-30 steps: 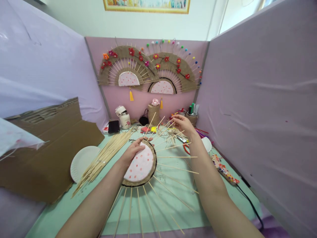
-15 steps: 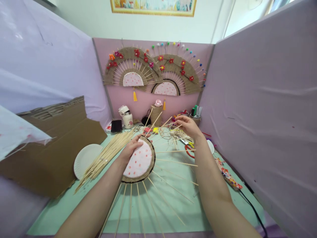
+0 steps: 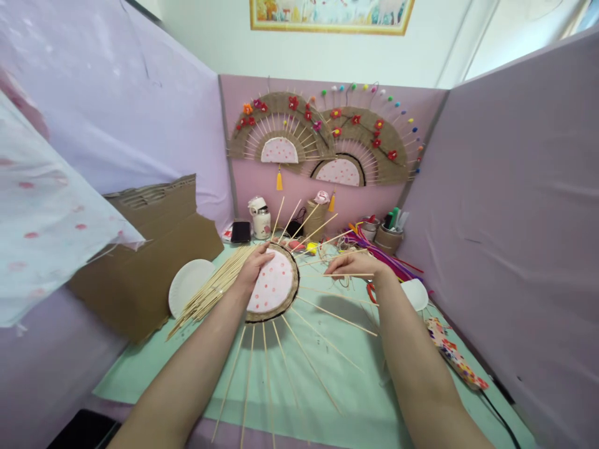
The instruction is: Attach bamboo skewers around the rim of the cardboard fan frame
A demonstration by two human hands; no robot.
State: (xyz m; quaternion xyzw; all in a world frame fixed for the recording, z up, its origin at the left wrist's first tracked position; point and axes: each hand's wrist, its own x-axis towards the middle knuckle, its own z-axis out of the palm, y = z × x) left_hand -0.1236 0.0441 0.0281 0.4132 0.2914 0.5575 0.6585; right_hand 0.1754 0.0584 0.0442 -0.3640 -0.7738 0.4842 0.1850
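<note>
My left hand (image 3: 254, 267) is closed on the upper left edge of a half-round fan (image 3: 276, 287). White fabric with pink dots covers its middle, with a brown and black rim around it. Thin bamboo sticks (image 3: 337, 315) spread out from the rim on all sides. My right hand (image 3: 354, 264), fingers pinched together, is at a bamboo stick (image 3: 350, 275) on the fan's right side. That stick crosses in front of my wrist. Whether twine lies between these fingertips is too small to see.
A bundle of loose sticks (image 3: 206, 296) overlaps a paper plate (image 3: 182, 284) beside brown cardboard (image 3: 150, 268). Pipe cleaners (image 3: 381, 252), a pen holder (image 3: 389, 238) and a flower-patterned glue gun (image 3: 453, 352) with a cord lie right. Two decorated fans (image 3: 281, 100) hang behind.
My right hand has moved down along the right side of the fan, from the upper sticks to a lower one. My left hand keeps its hold. The whole view has swung left.
</note>
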